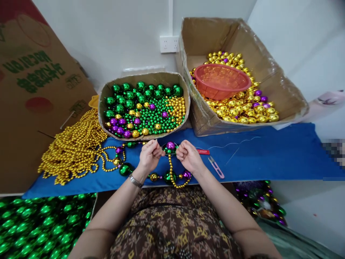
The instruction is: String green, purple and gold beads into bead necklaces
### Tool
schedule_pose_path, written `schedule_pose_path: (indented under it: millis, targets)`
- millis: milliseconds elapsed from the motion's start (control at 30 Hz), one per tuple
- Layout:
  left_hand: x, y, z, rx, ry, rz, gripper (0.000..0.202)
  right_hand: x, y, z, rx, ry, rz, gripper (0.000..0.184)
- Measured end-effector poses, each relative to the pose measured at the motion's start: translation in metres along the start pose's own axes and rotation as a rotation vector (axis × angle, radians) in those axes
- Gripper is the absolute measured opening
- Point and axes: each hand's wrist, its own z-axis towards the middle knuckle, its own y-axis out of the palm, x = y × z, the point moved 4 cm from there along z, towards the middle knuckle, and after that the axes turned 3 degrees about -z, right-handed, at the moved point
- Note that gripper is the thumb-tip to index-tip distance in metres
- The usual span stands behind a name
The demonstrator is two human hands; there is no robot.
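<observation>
Between my two closed hands a thin, pale cord is stretched in a loop around a purple bead (pixel 170 145) and small green beads. My left hand (pixel 151 153), with a watch at the wrist, pinches the cord on one side. On the other side my right hand (pixel 188 154) grips it with curled fingers. Below the purple bead hangs a string of small gold beads (pixel 171 171), curving to the right. A garland with large green balls (pixel 125 169) lies on the blue cloth (pixel 250 162) behind and under my hands.
Pink-handled thread snips (pixel 216 167) and a red flat item (pixel 203 151) lie right of my hands. Behind stand a box of mixed beads (pixel 101 108) and a taller carton (pixel 199 122) with gold beads and a red basket (pixel 222 93). Gold bead strings (pixel 72 147) pile up left.
</observation>
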Motion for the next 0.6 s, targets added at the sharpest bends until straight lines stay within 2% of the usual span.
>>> schedule_pose_path:
  millis: [67, 133, 267, 367, 467, 600]
  targets:
    - [-0.006, -0.002, 0.0, -0.003, -0.036, 0.014, 0.037, 0.004, -0.005, 0.0, -0.006, -0.022, -0.068, 0.04]
    - [-0.006, 0.001, -0.001, -0.033, -0.042, 0.031, 0.033, -0.002, -0.009, -0.002, -0.034, -0.1, -0.221, 0.034]
    - [0.007, 0.008, -0.001, -0.124, -0.014, 0.128, 0.036, -0.041, -0.012, -0.011, -0.101, -0.358, -0.853, 0.027]
    - [0.016, 0.012, -0.001, -0.223, -0.053, 0.232, 0.032, -0.073, -0.001, -0.019, -0.156, -0.652, -1.226, 0.023]
    - [0.022, 0.016, 0.0, -0.316, -0.076, 0.357, 0.029, -0.089, 0.018, -0.015, -0.235, -0.86, -1.395, 0.023]
    - [0.023, 0.023, -0.002, -0.388, -0.076, 0.49, 0.024, -0.084, 0.041, 0.006, -0.365, -0.889, -1.442, 0.023]
